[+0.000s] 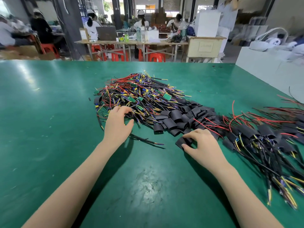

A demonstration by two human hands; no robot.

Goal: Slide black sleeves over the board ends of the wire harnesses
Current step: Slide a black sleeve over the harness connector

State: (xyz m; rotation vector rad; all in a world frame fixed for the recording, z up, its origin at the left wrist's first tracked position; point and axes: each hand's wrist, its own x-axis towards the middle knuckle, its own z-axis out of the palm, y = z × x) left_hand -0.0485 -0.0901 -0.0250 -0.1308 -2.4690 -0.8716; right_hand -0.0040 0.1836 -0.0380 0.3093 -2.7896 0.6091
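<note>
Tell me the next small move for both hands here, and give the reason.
Probably lift one harness out of the unsleeved pile with the left hand, whose fingers rest at that pile's near edge. The right hand already pinches a black sleeve on the green table, so only a board end is missing.

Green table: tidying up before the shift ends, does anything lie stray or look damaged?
One black sleeve and a tiny black piece lie left of the unsleeved harness pile, away from the sleeve heap. The table shows a scuffed patch.
</note>
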